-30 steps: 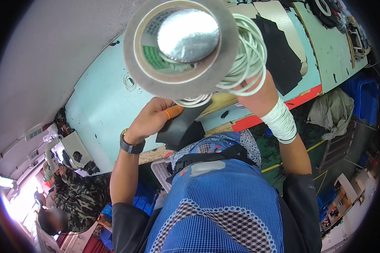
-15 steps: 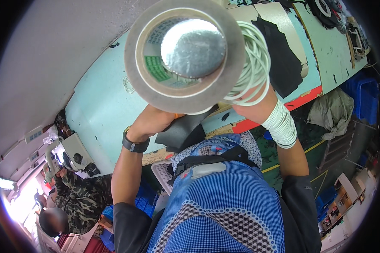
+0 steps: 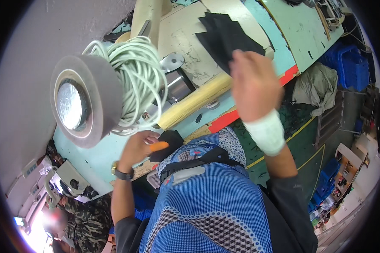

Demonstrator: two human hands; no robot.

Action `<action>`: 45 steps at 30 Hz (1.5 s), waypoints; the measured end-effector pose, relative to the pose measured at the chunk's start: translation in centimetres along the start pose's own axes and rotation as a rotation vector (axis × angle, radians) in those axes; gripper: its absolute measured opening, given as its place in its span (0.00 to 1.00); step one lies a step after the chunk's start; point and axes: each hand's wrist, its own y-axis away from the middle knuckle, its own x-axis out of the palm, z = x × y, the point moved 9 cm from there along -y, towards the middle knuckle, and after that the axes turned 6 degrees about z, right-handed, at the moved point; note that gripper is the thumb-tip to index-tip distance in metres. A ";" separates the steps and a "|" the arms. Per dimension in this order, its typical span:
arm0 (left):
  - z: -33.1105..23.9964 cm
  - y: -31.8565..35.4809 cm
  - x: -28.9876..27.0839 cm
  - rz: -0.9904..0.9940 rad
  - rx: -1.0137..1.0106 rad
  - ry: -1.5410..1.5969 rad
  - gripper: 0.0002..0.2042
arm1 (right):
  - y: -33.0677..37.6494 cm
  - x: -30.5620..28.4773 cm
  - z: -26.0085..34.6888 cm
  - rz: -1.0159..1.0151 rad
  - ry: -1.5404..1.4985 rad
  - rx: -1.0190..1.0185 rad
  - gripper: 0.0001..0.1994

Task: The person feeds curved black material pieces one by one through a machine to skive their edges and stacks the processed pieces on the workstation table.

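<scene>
- Your left hand (image 3: pixel 141 145) is up under the big roll of tape (image 3: pixel 82 99), fingers curled. Looks like it's propping the roll from below, but the actual contact is hidden behind the coil, so I can't tell if it's really gripping anything. There's an orange cover on one fingertip (image 3: pixel 159 146).
- The roll sits close to the camera on the left, its flat face with the shiny core turned toward you, probably because it's being held up near your head.
- A coil of pale cord (image 3: pixel 141 80) hangs bunched against the roll's right side, touching it.
- Your right hand (image 3: pixel 253 86) is raised on the right, blurry, fingers loose and holding nothing. Its wrist has a white wrap (image 3: pixel 266 133).
- Farther off, black fabric pieces (image 3: pixel 226 36) lie flat on the pale green worktable (image 3: pixel 302 25), just past that hand.
- Your blue checked apron (image 3: pixel 207 206) fills the near side.
</scene>
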 end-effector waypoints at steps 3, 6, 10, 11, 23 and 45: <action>2.8 0.3 2.4 -0.344 0.044 -0.485 0.22 | -0.4 2.2 -0.3 -0.047 -0.015 -0.079 0.25; 3.3 2.2 2.4 -0.512 0.034 -0.398 0.17 | -0.9 1.5 -1.6 -0.049 0.119 -0.099 0.35; 4.1 3.2 2.0 -0.350 -0.069 0.030 0.08 | -2.9 4.8 -4.7 0.116 0.044 -0.062 0.39; 3.7 3.3 2.6 -0.187 0.017 0.119 0.07 | -3.1 5.0 -4.2 0.140 0.089 -0.110 0.39; -5.9 0.7 -1.6 0.069 -0.033 0.392 0.09 | -1.2 1.6 1.6 0.100 -0.334 -0.399 0.18; 3.5 1.8 2.8 -0.374 0.109 -0.498 0.20 | 0.5 -0.1 -0.3 -0.111 -0.207 -0.110 0.07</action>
